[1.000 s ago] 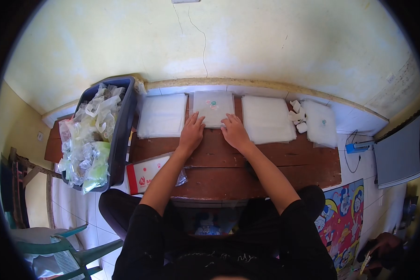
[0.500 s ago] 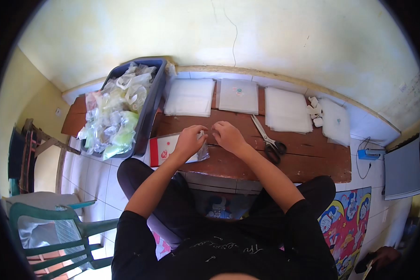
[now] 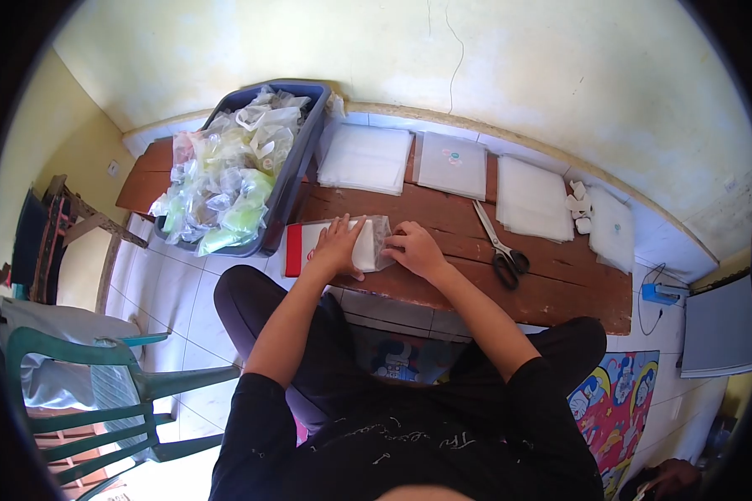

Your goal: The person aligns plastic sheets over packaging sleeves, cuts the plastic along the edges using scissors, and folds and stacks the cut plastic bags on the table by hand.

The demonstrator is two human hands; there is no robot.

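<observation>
A flat white packet with a red end point(image 3: 293, 250) lies near the front edge of the low wooden bench, in a clear plastic sleeve point(image 3: 382, 227) whose end extends to the right. My left hand point(image 3: 337, 250) rests flat on the packet with its fingers spread, covering most of the red print. At the sleeve's right end, my right hand point(image 3: 416, 250) has its fingers curled together on the clear plastic edge. Black-handled scissors point(image 3: 501, 250) lie to the right of that hand, blades pointing away from me.
A dark blue tub point(image 3: 299, 159) heaped with crumpled plastic bags point(image 3: 226, 179) stands at the left. Stacks of clear plastic sheets point(image 3: 365, 159) line the back of the bench point(image 3: 443, 221), with crumpled white pieces point(image 3: 578, 203) among them. A green chair point(image 3: 142, 388) is at lower left.
My left hand has lowered and spread flat on the packet. My right hand has moved down to the sleeve's end. The whole view has shifted slightly.
</observation>
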